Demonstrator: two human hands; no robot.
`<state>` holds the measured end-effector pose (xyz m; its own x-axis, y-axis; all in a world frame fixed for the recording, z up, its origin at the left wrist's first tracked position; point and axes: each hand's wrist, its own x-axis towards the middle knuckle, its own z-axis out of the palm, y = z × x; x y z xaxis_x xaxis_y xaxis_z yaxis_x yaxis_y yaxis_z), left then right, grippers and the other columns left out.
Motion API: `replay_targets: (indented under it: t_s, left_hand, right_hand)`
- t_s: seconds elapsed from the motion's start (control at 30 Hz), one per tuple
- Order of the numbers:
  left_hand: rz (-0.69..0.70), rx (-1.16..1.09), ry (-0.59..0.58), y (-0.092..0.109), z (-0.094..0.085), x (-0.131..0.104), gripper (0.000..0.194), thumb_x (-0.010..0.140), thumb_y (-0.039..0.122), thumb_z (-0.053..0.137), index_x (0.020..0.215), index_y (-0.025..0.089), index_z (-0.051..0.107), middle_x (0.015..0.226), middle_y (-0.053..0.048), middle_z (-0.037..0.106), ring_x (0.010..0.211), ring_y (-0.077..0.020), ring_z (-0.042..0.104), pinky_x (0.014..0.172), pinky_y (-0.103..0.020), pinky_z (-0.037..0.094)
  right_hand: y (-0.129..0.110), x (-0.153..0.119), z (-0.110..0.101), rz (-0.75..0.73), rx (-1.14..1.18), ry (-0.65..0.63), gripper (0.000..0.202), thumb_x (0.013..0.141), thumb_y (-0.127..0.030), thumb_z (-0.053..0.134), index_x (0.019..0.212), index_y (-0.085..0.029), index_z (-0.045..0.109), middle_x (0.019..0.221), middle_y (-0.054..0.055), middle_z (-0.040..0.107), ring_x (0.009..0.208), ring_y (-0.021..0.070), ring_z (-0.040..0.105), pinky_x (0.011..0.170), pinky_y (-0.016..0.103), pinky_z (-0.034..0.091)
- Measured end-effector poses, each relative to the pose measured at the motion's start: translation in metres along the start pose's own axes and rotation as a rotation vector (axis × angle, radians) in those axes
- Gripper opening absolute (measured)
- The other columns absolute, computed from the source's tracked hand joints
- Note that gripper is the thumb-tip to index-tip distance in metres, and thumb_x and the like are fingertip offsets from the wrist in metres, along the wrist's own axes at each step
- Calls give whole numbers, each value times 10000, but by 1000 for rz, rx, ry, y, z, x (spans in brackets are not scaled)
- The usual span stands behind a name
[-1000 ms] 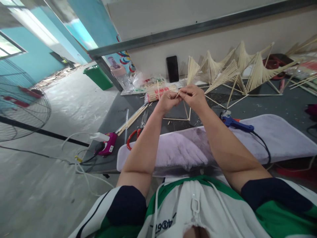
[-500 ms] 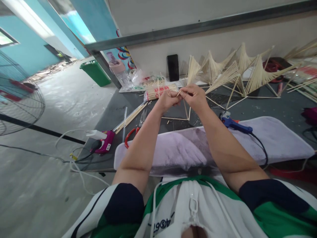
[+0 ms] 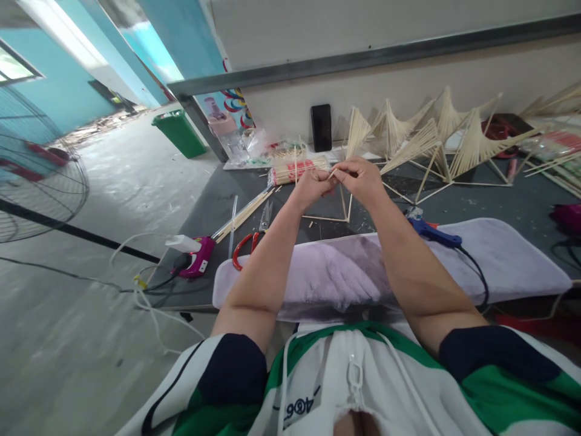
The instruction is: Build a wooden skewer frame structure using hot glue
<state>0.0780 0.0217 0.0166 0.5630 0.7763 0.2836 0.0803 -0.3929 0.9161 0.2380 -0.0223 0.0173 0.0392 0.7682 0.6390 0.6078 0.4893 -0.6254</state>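
Left hand (image 3: 314, 186): your fingertips are pinched on the top of the stick frame.
Right hand (image 3: 363, 178): your fingers grip that top too, beside the left.
Stick frame (image 3: 348, 218): beneath your hands, midway between the table's (image 3: 200, 206) far and near edges.
Glue gun (image 3: 433, 233): on the pad (image 3: 508, 260) along the near edge.
Purple socket (image 3: 200, 257): by the near left corner.

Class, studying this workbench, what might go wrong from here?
The thin stick frame, close to the left hand and right hand, might snap if pressed.
The blue glue gun lies beside the right forearm; if hot, it could burn skin.
The red-handled scissors lie near the left forearm and might get knocked.
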Motion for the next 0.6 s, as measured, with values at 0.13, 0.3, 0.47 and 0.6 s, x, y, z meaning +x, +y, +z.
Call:
replay_targets:
  t_s: [0.13,0.3,0.47,0.6]
  left_hand:
    - [6,10,16,0,0,1,460,734,529,763,546,131,627,483,9,545,457,-49,419,479,-205,321]
    - [-15,-21,31,-3,2,5,391,720,507,764,622,138,677,532,2,599,464,-54,446,485,-206,339]
    - [-34,-25,60,-4,3,3,283,742,414,735,794,136,753,557,6,616,481,-54,458,497,-199,351]
    - [-39,-16,61,-6,3,3,286,742,405,734,808,128,760,564,-5,625,504,-60,469,500,-194,352]
  right_hand:
    - [-4,3,-1,26,-33,-10,182,843,-272,606,906,-213,766,903,42,715,866,193,625,832,344,497]
    - [-15,-11,-22,12,-160,-33,355,820,-212,617,1165,-213,700,1072,79,696,998,221,628,917,378,506]
    - [-8,-60,-84,53,-409,-180,421,791,-121,511,1182,-173,662,1148,119,682,1053,257,629,959,423,494]
    - [18,-104,-135,317,-752,-457,477,754,-155,540,1225,-143,617,1266,174,634,1163,340,580,976,490,470]
